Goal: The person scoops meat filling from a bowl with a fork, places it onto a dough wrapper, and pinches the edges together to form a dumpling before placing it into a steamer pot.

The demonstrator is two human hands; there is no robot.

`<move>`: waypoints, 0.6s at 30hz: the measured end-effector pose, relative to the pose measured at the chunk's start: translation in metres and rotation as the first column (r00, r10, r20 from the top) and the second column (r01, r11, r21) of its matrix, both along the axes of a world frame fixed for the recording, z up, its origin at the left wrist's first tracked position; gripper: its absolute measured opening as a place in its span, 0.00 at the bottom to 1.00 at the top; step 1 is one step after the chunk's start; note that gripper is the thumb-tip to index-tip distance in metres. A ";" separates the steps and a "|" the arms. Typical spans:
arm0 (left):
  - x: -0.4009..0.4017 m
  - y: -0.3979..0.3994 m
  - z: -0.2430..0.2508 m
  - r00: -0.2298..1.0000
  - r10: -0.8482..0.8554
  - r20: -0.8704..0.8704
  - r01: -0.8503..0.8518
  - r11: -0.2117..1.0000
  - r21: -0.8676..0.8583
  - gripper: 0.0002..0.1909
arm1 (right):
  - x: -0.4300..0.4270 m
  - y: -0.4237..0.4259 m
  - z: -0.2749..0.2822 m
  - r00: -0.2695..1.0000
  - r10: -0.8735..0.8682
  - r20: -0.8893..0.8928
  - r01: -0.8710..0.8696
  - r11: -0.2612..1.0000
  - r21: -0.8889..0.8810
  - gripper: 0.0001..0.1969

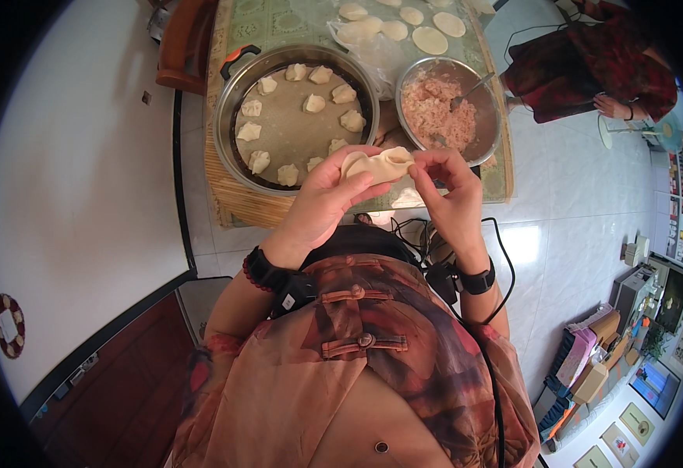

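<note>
A partly folded dough wrapper [376,168] lies across the fingers of my left hand [335,190], with the thumb pressed on its near side. At its right end, my right hand [449,178] pinches the edge between thumb and fingertips. The wrapper's right end gapes a little; whether filling lies inside is hard to see. Just beyond my left hand stands a round steel steamer pan [222,143] lined with a cloth-like sheet [283,131], on which several pleated dumplings [314,103] sit. Beyond my right hand is a steel bowl [489,131] of pink minced filling [435,108] with a metal spoon [473,92] in it.
Flat round wrappers [430,41] and a clear plastic bag [371,55] lie at the table's far side. A wooden chair [180,47] stands left. Another person [587,73] is at the right. Black cables [496,234] hang by my right arm.
</note>
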State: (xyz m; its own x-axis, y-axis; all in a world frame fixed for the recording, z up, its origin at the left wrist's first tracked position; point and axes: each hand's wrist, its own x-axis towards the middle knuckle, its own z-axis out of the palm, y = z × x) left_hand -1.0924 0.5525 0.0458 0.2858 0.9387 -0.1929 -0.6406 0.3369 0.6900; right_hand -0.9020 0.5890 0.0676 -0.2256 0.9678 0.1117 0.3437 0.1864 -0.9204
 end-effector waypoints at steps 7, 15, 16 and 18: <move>0.002 0.000 0.000 0.998 0.019 -0.063 -0.020 1.000 -0.011 0.17 | 0.004 0.002 0.000 0.997 0.048 0.057 -0.046 0.998 -0.035 0.07; 0.002 0.005 0.001 0.972 0.028 -0.234 -0.033 0.999 -0.017 0.16 | 0.001 0.002 0.004 0.984 0.094 0.153 -0.119 0.980 0.160 0.05; 0.003 0.005 0.001 0.966 0.035 -0.256 -0.040 0.999 -0.015 0.16 | 0.001 0.002 0.004 0.980 0.106 0.167 -0.138 0.971 0.195 0.05; 0.003 0.006 0.000 0.959 0.043 -0.279 -0.049 0.999 -0.014 0.15 | 0.000 0.002 0.005 0.974 0.110 0.197 -0.152 0.965 0.212 0.06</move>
